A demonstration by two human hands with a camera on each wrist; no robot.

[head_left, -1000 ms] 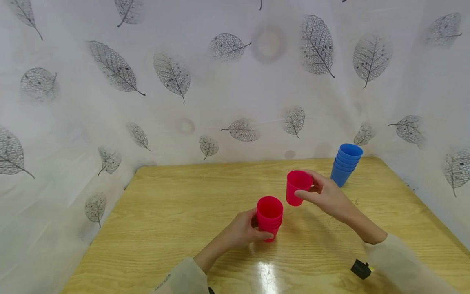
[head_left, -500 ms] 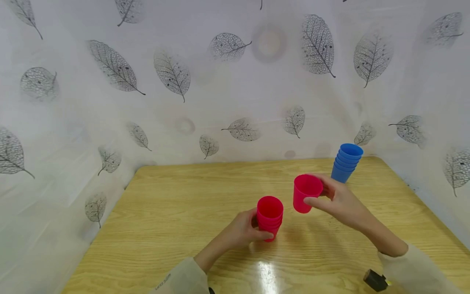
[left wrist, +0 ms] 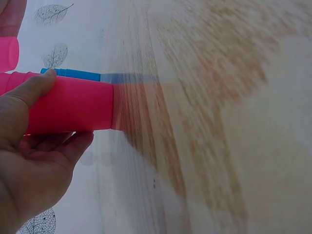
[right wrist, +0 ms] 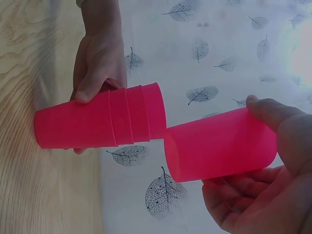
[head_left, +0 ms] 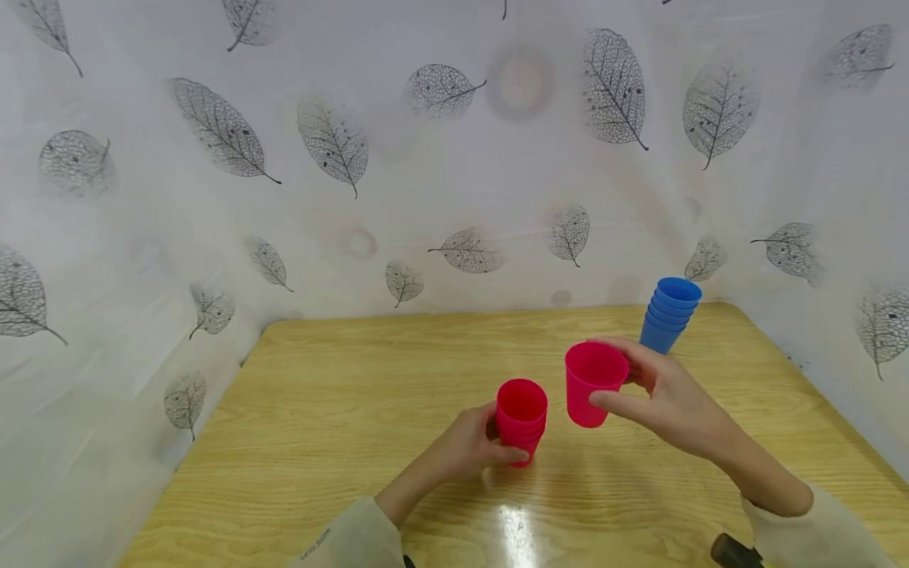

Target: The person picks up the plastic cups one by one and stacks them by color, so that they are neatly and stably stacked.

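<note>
My left hand (head_left: 472, 446) grips an upright stack of several nested red cups (head_left: 521, 430), thumb on one side and fingers round the other. The stack's base meets the tabletop in the left wrist view. To its right, my right hand (head_left: 663, 394) holds a single red cup (head_left: 589, 398) between thumb and fingers, raised off the table with its mouth up. In the right wrist view, the base of this single cup (right wrist: 219, 146) is close to the stack's top rim; whether they touch, I cannot tell.
A stack of several blue cups (head_left: 667, 315) stands at the table's back right, partly behind my right hand. A small dark object (head_left: 735, 551) shows by the right sleeve. A leaf-patterned white sheet (head_left: 454, 173) borders the wooden table (head_left: 341, 386).
My right hand has moved right and nearer to me with the single red cup, which now looks larger. The left hand and its stack have stayed in place.
</note>
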